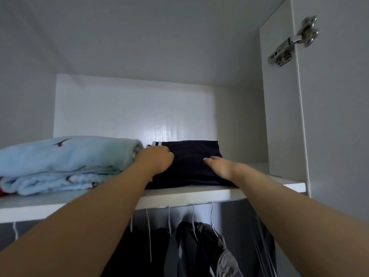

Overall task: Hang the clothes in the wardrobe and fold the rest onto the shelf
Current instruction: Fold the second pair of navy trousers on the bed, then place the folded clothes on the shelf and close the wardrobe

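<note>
A folded dark navy garment [191, 156] with a striped white edge at its back left lies on the white wardrobe shelf [189, 193]. My left hand [156, 160] is on its left part, fingers curled down into the fabric. On the garment's right front part rests my right hand [220, 166], laid flat with the thumb pointing left; its fingertips are hidden. Below the shelf, dark and grey clothes [199, 248] hang on white hangers [193, 220].
A folded light blue fleece blanket [63, 162] fills the shelf's left side and touches the navy garment. The open wardrobe door [337, 116] with a metal hinge [293, 42] stands at the right. Bare shelf shows to the right of the garment.
</note>
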`<state>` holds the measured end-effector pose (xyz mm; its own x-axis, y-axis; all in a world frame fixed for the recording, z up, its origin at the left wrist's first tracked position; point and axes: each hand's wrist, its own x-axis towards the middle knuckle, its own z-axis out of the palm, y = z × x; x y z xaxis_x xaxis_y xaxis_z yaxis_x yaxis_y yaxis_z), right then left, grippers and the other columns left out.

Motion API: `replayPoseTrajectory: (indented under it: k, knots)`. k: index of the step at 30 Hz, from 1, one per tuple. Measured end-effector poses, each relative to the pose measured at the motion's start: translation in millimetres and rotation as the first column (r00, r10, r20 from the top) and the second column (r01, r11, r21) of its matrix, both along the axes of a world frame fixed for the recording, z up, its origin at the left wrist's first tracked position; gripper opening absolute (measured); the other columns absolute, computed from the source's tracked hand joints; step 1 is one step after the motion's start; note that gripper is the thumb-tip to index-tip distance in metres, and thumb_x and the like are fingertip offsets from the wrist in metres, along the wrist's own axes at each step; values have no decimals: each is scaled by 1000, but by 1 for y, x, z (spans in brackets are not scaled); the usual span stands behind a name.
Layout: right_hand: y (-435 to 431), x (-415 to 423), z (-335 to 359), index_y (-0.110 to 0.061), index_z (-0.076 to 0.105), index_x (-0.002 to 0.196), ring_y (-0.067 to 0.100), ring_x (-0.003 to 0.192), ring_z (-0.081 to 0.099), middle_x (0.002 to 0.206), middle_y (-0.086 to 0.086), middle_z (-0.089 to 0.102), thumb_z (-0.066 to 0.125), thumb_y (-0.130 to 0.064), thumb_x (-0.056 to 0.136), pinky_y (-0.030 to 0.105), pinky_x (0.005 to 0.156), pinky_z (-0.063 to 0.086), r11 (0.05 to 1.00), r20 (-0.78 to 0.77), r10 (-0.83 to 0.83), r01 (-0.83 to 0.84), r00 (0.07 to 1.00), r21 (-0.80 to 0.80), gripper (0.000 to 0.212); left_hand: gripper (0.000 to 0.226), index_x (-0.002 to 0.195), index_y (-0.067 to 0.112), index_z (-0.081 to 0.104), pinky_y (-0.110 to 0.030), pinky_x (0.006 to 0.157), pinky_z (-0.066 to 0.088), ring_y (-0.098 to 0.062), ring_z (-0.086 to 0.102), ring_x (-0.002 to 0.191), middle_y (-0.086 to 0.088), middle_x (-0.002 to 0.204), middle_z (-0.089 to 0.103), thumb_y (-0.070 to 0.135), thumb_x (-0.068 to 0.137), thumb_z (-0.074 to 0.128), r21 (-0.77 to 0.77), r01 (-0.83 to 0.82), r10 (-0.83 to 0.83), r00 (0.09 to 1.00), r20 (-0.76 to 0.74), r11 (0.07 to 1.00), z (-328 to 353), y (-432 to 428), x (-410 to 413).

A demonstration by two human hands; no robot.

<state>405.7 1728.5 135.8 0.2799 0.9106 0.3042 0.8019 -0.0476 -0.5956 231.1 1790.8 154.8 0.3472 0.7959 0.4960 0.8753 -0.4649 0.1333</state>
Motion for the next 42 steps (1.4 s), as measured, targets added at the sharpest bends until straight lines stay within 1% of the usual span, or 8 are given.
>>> replayPoseTrajectory:
  k: [3,8,13,25,30,33,37,42]
  knots:
    - [-21,-16,-8,-15,49,130,25,124,45,135,7,50,34,-35,98,30,102,30,993,-17,-42,44,999,114,41,40,132,18,43,-39,100,36,-30,35,131,-10,144,40,23,95,30,24,79,-81,991,107,997,-9,-21,-9]
    - [-57,-37,-15,-20,59,98,26,105,54,101,3,62,43,-32,92,42,99,40,965,-59,-122,132,991,225,21,22,106,23,55,-28,65,46,-19,55,73,2,90,61,22,87,44,66,222,-226,844,486,973,-6,-55,-32]
    - [-100,-67,-10,-23,54,89,27,105,53,100,2,61,47,-29,90,42,98,41,934,-119,-112,146,986,325,10,21,85,16,63,-22,49,38,-13,49,54,5,63,54,20,89,42,112,255,-277,818,504,960,-10,-97,-55]
    - [-220,-137,-48,-20,52,74,16,78,50,74,-4,52,50,-20,91,33,77,45,927,-242,220,-125,945,354,17,20,96,16,65,-29,70,46,-18,60,78,0,81,64,21,90,47,103,68,-107,895,434,992,-49,-252,-132]
    - [-266,-186,-60,-15,52,76,10,61,44,66,-3,48,51,-20,91,22,53,33,916,-260,333,-246,906,318,16,21,94,15,67,-26,75,45,-21,61,90,-5,94,69,18,89,48,72,-59,26,920,392,996,-66,-325,-186]
    - [-286,-222,-61,-14,53,76,12,62,45,67,-2,49,53,-18,91,24,55,35,907,-285,379,-292,880,304,15,19,89,17,67,-34,84,49,-23,61,94,-5,96,68,18,87,49,46,-100,72,906,418,994,-68,-356,-222]
    - [-312,-272,-59,-16,52,70,12,65,47,67,-3,50,53,-17,90,25,58,37,872,-257,455,-369,852,321,19,15,77,27,58,-28,75,46,-21,62,88,2,81,65,19,85,50,50,-172,137,901,411,984,-68,-389,-268]
    - [-339,-342,-55,-15,45,60,10,57,39,59,-3,43,49,-13,88,25,53,32,833,-252,528,-437,811,340,28,15,86,21,63,-29,75,47,-25,63,88,-3,85,68,19,89,48,117,-228,152,878,453,967,-67,-421,-327]
